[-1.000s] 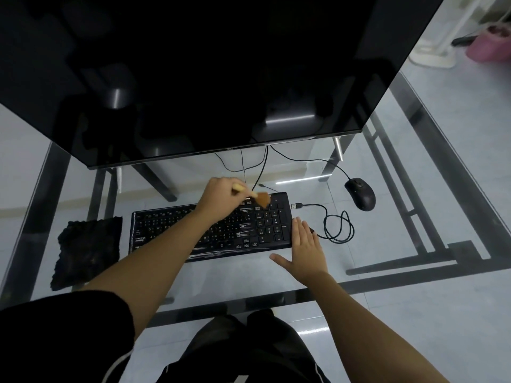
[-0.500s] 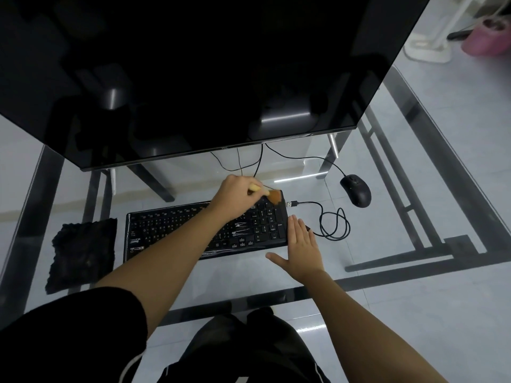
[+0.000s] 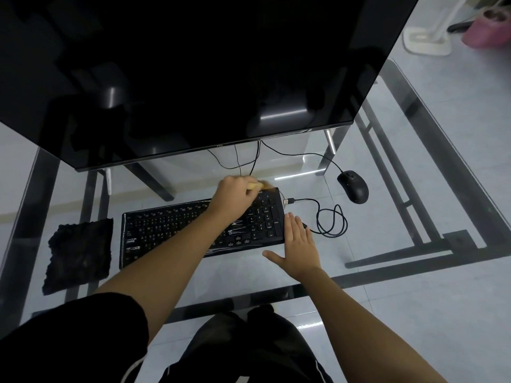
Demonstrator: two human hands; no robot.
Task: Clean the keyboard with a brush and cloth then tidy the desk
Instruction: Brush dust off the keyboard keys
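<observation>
A black keyboard (image 3: 171, 230) lies on the glass desk (image 3: 226, 275) below the monitor. My left hand (image 3: 237, 196) is closed around a small brush (image 3: 262, 186) with a pale handle, its brown bristles at the keyboard's far right corner. My right hand (image 3: 300, 243) lies flat, fingers spread, against the keyboard's right end. A dark cloth (image 3: 78, 254) lies flat to the left of the keyboard.
A large black monitor (image 3: 179, 73) overhangs the far half of the desk. A black mouse (image 3: 354, 186) sits at the right. The keyboard's coiled cable (image 3: 329, 219) with its loose USB plug lies between keyboard and mouse. A white stand and a pink object are on the floor.
My left hand has swept the brush from the number pad up to the keyboard's far right corner. My right hand has stayed at the keyboard's right end.
</observation>
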